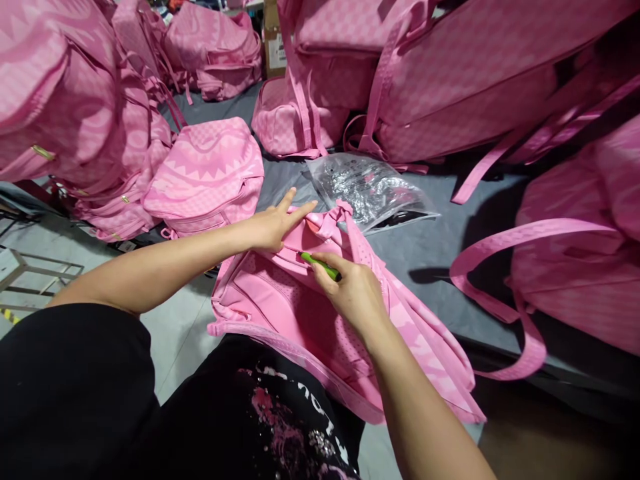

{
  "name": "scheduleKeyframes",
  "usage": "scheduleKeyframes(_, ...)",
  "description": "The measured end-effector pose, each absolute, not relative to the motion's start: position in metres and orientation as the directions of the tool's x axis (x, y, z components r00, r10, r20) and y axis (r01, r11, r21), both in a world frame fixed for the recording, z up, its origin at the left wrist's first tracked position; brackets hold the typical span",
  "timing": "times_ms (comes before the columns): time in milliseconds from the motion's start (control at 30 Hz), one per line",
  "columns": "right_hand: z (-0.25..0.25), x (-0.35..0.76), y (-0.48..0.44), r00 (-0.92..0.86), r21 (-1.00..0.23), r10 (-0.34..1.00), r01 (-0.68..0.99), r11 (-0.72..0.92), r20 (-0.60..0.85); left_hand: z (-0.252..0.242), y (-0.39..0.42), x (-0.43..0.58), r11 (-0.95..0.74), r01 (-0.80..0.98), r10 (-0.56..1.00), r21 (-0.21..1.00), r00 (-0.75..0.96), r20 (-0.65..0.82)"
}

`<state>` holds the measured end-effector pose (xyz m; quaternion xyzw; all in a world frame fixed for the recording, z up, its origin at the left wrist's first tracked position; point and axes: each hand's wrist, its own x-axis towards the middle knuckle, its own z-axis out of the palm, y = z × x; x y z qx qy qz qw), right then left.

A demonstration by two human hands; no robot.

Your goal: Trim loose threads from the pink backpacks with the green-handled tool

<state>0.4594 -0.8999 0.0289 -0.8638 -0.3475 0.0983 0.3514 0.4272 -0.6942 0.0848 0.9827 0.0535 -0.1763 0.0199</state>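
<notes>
A pink backpack [310, 300] leans over the table's front edge against my body, its padded, perforated panel and a strap facing me. My left hand [273, 227] lies on its upper edge, fingers stretched out and spread. In my right hand [353, 287] is a slim tool with a green handle [323, 265], gripped between thumb and fingers. Its thin shaft points left along the backpack's top, close to my left hand; the exact tip is too small to make out. A knotted pink strap [343, 212] sits just beyond the tool.
Behind the backpack lies a clear plastic bag [367, 190] of small dark pieces on the grey table cover [420, 247]. Pink backpacks stand at left [210, 167], at the back and at right [575, 267]. A loose strap loop [530, 230] reaches over the table's front edge.
</notes>
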Motion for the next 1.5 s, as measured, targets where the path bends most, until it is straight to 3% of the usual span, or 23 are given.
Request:
scheduleKeyframes(200, 0.026, 0.459, -0.895, 0.753, -0.685, 0.651, 0.523, -0.507, 0.094, 0.083, -0.685, 0.435, -0.997, 0.062, 0.041, 0.041, 0.922, -0.385)
scheduleKeyframes(500, 0.023, 0.456, -0.874, 0.693, -0.740, 0.702, 0.557, -0.376, 0.165, 0.086, -0.687, 0.446, -0.997, 0.072, 0.060, 0.007, 0.882, -0.468)
scheduleKeyframes(900, 0.023, 0.446, -0.871, 0.735, -0.583, 0.653, 0.615, -0.531, 0.181, 0.082, -0.684, 0.451, -0.996, 0.071, 0.041, 0.047, 0.885, -0.465)
scheduleKeyframes(1300, 0.021, 0.444, -0.865, 0.739, -0.708, 0.659, 0.541, -0.453, 0.143, 0.077, -0.683, 0.451, -0.997, 0.066, 0.041, 0.041, 0.894, -0.446)
scheduleKeyframes(1500, 0.022, 0.443, -0.864, 0.769, -0.664, 0.623, 0.542, -0.515, 0.145, 0.073, -0.679, 0.451, -0.997, 0.049, 0.019, 0.059, 0.903, -0.429)
